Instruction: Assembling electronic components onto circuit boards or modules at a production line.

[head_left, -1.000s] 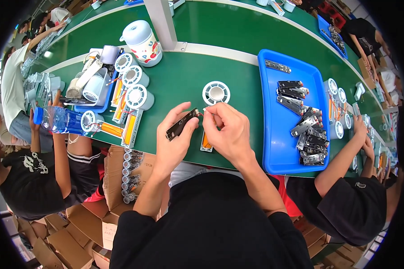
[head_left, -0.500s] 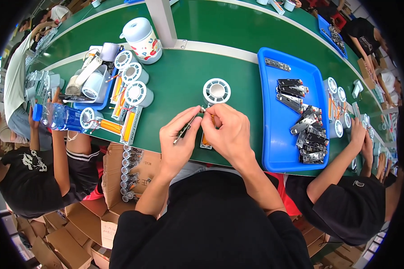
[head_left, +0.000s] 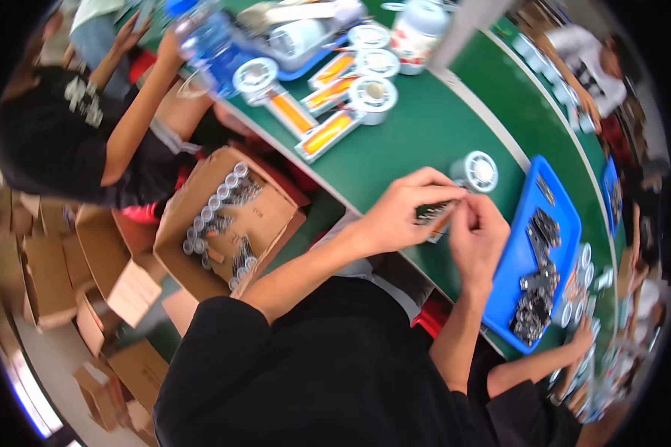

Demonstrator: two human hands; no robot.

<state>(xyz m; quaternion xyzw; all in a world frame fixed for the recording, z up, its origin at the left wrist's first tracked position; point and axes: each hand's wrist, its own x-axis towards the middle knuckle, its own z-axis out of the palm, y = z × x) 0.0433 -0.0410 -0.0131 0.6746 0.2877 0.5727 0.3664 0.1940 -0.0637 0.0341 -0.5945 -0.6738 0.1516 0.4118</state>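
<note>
My left hand [head_left: 410, 212] is closed on a small dark circuit board [head_left: 432, 213], which shows between thumb and fingers. My right hand [head_left: 479, 238] is pinched at the board's far end, its fingertips meeting the left ones; what exactly they grip is hidden and blurred. Just beyond the fingertips stands a white round fan head [head_left: 476, 171] with a ringed grille. Part of an orange piece [head_left: 440, 228] in a white handle shows below the board, partly covered by my hands.
Right of my hands, a blue tray [head_left: 508, 272] holds many dark boards. To the left lie several fan units with orange cells [head_left: 328, 134], a blue-capped bottle [head_left: 201, 45] and a white jar [head_left: 421, 33]. A cardboard box [head_left: 279, 242] with fan parts stands below the table edge. Co-workers sit on both sides.
The whole view has swung and tilted, bringing the cardboard box more fully into sight and shifting my hands rightward in the picture. Both hands stay together around the circuit board.
</note>
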